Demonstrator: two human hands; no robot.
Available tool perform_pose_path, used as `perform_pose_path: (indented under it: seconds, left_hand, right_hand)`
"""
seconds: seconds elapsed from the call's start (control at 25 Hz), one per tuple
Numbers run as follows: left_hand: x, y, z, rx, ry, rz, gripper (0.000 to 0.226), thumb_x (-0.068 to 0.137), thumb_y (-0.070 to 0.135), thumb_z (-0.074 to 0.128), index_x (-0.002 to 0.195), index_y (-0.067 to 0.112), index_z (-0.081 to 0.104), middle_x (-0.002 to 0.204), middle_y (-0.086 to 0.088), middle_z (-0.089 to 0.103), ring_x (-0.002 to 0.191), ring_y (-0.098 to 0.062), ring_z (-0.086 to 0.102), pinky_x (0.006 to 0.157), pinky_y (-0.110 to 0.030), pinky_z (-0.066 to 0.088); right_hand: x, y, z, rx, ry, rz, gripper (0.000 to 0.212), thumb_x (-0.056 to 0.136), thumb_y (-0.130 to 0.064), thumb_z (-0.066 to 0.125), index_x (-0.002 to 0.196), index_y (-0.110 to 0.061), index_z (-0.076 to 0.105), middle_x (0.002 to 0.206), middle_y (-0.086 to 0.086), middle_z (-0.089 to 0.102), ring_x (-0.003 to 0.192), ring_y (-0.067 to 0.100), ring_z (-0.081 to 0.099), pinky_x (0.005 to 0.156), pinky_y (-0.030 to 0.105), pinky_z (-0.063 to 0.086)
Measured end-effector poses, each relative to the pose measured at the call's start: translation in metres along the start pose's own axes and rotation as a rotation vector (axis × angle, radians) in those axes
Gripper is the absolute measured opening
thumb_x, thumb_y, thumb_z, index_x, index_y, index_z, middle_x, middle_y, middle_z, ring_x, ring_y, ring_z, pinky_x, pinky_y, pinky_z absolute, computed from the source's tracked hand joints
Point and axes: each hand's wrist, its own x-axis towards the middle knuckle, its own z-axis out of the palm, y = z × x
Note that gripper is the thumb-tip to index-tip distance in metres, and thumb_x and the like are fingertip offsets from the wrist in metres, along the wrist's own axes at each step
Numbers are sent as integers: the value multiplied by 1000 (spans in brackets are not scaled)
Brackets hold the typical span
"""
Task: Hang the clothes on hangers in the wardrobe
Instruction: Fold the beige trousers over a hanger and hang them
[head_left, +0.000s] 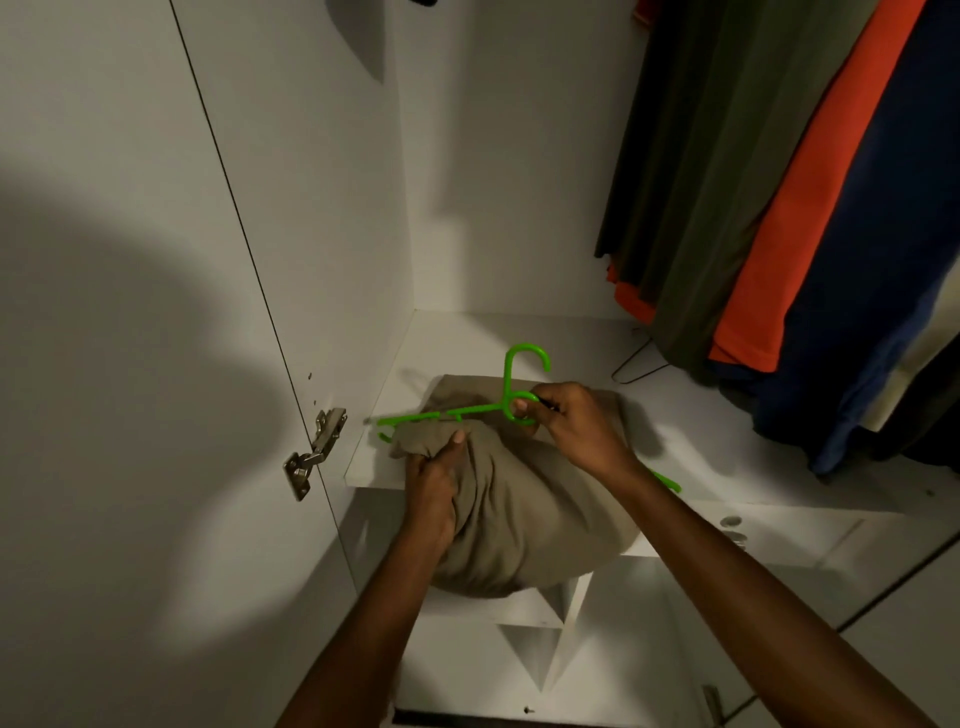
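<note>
Door hinge (315, 453) sitting at 9 o'clock. Left hand (434, 491) bunching the khaki garment (519, 519) lying on the wardrobe shelf (675, 415), centre frame. Right hand (574, 428) pinching the green hanger (511, 387) at its neck, on top of the garment. Wire hanger (636, 364) lying at 1 o'clock. Olive, orange and blue clothes (779, 208) hanging at 2 o'clock.

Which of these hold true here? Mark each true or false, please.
1. The right hand pinches the green hanger near its hook. True.
2. The left hand grips a blue shirt. False: it grips the beige garment.
3. The beige garment already hangs on the rail. False: it lies bunched on the white shelf.
4. An orange garment hangs at the right. True.
5. A thin wire hanger lies on the shelf. True.
</note>
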Motion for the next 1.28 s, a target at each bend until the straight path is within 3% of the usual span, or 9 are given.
perform_pose_path:
  seconds: [0.08,0.24,0.36,0.48,0.64,0.84,1.04,1.12,1.28]
  left_hand:
    - [5,4,9,-11,-46,-6,41,90,16,77,128,8,66,122,-15,72,113,-32,70,102,-50,54]
    - [7,16,20,110,-120,-25,35,92,14,74,124,4,68,119,-16,74,109,-33,71,102,-51,54]
    - [17,35,23,292,-65,202,34,79,15,85,110,6,74,105,-7,78,101,-26,74,98,-47,57]
    - [24,45,21,535,50,421,41,59,40,95,88,15,79,86,6,79,83,-13,75,87,-43,61]
    - [14,47,24,424,87,434,33,64,40,97,82,19,79,83,9,79,82,-9,76,87,-38,60]
    - [14,61,16,302,15,278,33,73,40,91,92,16,79,91,3,80,91,-17,76,91,-41,60]
    - [11,79,21,272,26,344,24,75,37,91,82,18,79,86,2,80,86,-17,76,88,-43,61]
    - [13,87,31,252,64,366,27,73,43,91,69,19,78,79,2,78,77,-15,73,84,-44,61]
    - [4,118,60,250,60,420,45,78,58,81,63,19,62,59,7,62,60,-11,57,62,-29,48]
  right_hand:
    - [3,-7,0,34,25,22,36,98,-25,69,65,-11,66,58,1,67,53,-4,61,56,26,43]
    - [25,-16,-24,163,65,58,29,98,-24,67,79,-4,76,67,9,74,54,1,62,60,22,43]
    - [37,-26,-39,169,-24,79,27,100,-18,65,83,0,76,70,15,75,53,4,63,59,18,42]
    - [45,-36,-47,180,3,76,29,101,-15,62,86,6,74,72,22,73,42,1,54,48,11,36]
    - [64,-56,-69,210,31,119,28,101,-16,63,88,5,75,73,27,71,32,4,36,36,16,27]
    - [89,-83,-94,159,-16,45,26,99,-20,66,87,1,77,70,21,73,34,8,33,37,20,25]
    - [98,-100,-89,141,-64,26,29,100,-21,66,89,4,76,71,25,72,34,9,33,37,20,25]
    - [105,-109,-96,140,-38,21,29,100,-21,65,88,3,76,71,26,71,33,9,31,36,19,23]
    - [122,-125,-126,182,18,-2,29,99,-23,66,83,-1,75,69,27,70,33,10,28,37,17,19]
